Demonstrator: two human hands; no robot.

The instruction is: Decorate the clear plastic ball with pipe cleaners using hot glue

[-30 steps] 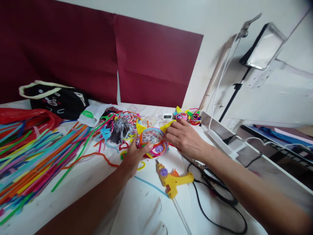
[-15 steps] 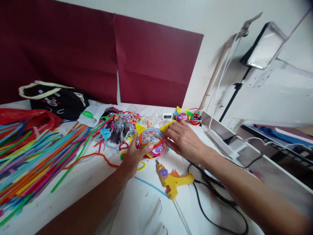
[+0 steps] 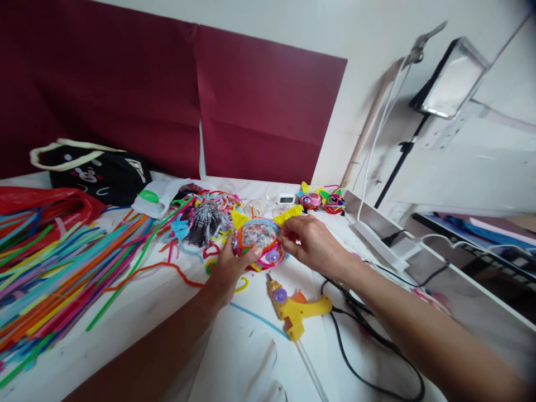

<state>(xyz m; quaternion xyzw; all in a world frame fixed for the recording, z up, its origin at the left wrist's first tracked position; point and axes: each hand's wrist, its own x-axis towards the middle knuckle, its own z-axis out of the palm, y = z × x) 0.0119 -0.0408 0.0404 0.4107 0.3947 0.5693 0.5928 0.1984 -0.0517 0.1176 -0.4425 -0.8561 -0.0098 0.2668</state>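
Note:
My left hand [image 3: 228, 268] grips the left and lower rim of a round craft piece [image 3: 260, 237], a clear dome ringed with orange, pink and purple pipe cleaners and topped by two yellow ears. My right hand [image 3: 312, 243] has its fingers curled against the piece's right edge, just under the right yellow ear [image 3: 288, 214]. A yellow glue gun [image 3: 295, 307] lies on the white table [image 3: 234, 357] just in front of the piece, with its black cord [image 3: 368, 357] trailing to the right.
A wide spread of coloured pipe cleaners [image 3: 58, 268] covers the table's left side. A black bag [image 3: 94, 170] and red plastic bag [image 3: 46, 201] lie at the back left. Two finished pieces [image 3: 321, 200] and a small digital clock [image 3: 287, 199] stand at the back. A lamp stand [image 3: 402, 151] rises at right.
My right hand has drawn back from the far side of the piece and curled its fingers in at the right edge. My left hand has kept its hold.

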